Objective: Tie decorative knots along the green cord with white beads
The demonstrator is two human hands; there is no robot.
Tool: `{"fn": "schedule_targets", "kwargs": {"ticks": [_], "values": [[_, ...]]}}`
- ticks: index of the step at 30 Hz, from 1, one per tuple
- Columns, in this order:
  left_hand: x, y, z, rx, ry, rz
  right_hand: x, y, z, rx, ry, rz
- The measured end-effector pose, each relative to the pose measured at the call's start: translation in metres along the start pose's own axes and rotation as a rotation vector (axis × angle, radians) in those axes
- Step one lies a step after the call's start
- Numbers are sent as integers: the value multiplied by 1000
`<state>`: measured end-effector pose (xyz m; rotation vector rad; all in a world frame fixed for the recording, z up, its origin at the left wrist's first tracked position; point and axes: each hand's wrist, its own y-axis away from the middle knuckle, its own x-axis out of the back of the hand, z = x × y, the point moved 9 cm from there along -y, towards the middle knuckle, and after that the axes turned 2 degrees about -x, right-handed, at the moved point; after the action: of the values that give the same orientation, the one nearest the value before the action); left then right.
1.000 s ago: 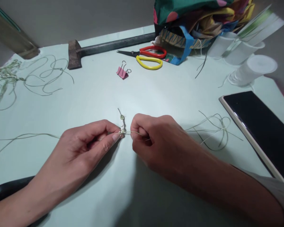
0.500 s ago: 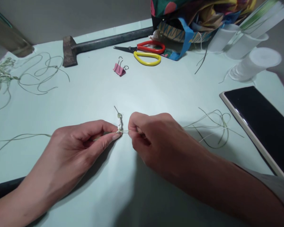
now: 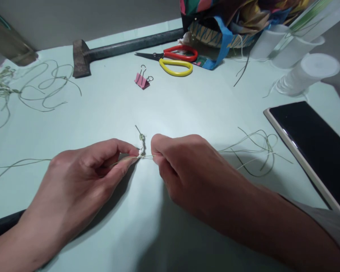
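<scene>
A short knotted cord piece [image 3: 142, 146], white with a green loop at its top, stands out from the table between my hands. A thin pin or nail [image 3: 138, 130] runs through that loop. My left hand [image 3: 86, 177] pinches cord strands between thumb and forefinger at the lower end of the knots; the strands trail off to the left. Closed in a fist-like pinch, my right hand [image 3: 184, 162] grips the thin strands [image 3: 147, 156] that stretch across from the knots. Their loose green and white ends [image 3: 262, 151] curl on the table beyond my right wrist.
Behind lie a hammer [image 3: 82, 60], scissors [image 3: 177, 68] with red and yellow handles, and a pink binder clip [image 3: 142, 80]. White thread spools [image 3: 297, 77] and a phone [image 3: 314, 143] sit at right. Tangled green cords [image 3: 5, 88] lie at left; a colourful bag [image 3: 223, 37] stands at the back.
My left thumb and forefinger have drawn slightly left, showing more of the lowest knot. My right hand keeps its hold on the strands. The whole view has shifted a little.
</scene>
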<state>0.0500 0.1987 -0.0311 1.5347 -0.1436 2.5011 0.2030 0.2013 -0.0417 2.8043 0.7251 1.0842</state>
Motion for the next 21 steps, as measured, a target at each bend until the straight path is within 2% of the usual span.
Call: {"fn": "schedule_targets", "kwargs": {"ticks": [6, 10, 16, 21], "values": [[1, -2, 9, -89, -2, 39, -2, 3, 1, 10, -12, -13], [3, -1, 12, -98, -25, 67, -3, 4, 1, 22, -2, -3], [-1, 0, 0, -22, 27, 31, -1, 7, 6, 56, -14, 56], [-5, -2, -7, -19, 147, 13, 0, 4, 5, 58, 21, 32]]}}
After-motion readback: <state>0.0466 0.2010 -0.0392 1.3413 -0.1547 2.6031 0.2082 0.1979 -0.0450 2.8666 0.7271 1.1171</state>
